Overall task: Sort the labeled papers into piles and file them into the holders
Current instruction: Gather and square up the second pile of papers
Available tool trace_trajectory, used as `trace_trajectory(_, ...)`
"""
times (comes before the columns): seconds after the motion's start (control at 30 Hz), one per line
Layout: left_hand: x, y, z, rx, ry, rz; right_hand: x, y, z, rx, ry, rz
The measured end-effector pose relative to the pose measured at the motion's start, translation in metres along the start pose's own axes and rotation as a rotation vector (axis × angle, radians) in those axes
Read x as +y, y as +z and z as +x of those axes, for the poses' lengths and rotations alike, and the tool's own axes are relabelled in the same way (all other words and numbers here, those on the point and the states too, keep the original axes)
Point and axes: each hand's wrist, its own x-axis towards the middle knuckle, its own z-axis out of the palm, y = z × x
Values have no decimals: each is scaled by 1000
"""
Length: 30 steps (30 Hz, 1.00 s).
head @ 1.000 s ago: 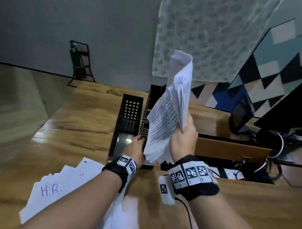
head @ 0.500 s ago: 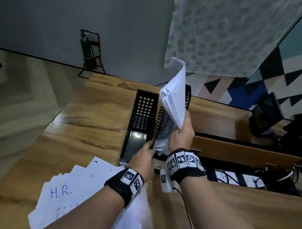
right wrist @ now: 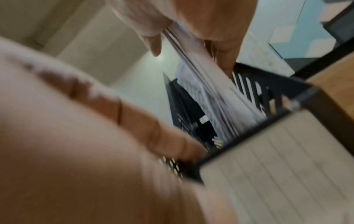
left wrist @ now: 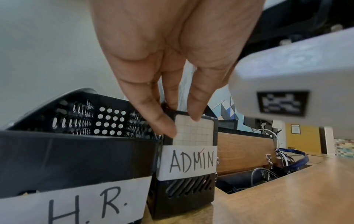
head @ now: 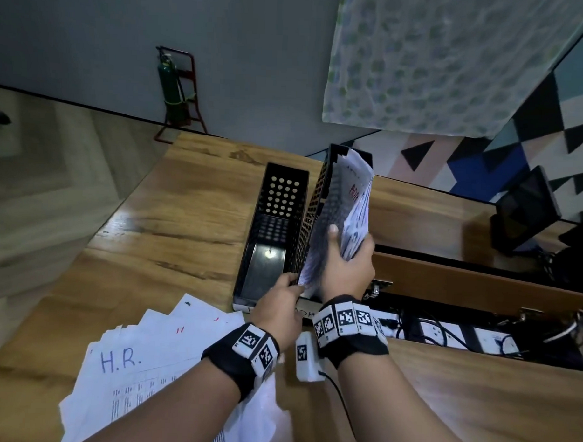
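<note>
one paper stack sat partway inside admin holder, right hand fingers gripping it; left hand fingers pinched holder rim. filing step; next: lower fully, release. h.r. pile lay on surface.

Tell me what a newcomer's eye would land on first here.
The right hand grips a sheaf of papers standing in the black ADMIN holder, right of the H.R. holder, while the left hand holds that holder's front rim. A fanned pile marked H.R. lies on the desk at near left.
</note>
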Motion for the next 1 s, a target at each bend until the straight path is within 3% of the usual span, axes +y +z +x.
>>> trace_trajectory(0.17,3,-6,-8,-7,8,-82,-9,-21,9,148,54,48)
trace_trajectory(0.37,-18,-36,-43,96,-37,-285,-6,-36,-2,5,7,-80)
trace_trajectory(0.6,-119,-70,-133,354,-375,-457,-14,-44,-35,-118,-46,-211)
trace_trajectory(0.73,-173,-73,-186,394,-589,-387,-7,-54,-70,55,-101,-225)
trace_trajectory(0.8,-190,-68,-208,341,-672,-344,14,-52,-101,-77,-64,-259)
trace_trajectory(0.93,-197,-55,-233,307,-724,-248,75,-40,-175,-743,267,-425)
trace_trajectory(1.0,-195,-52,-238,304,-724,-224,101,-38,-206,-823,283,-514)
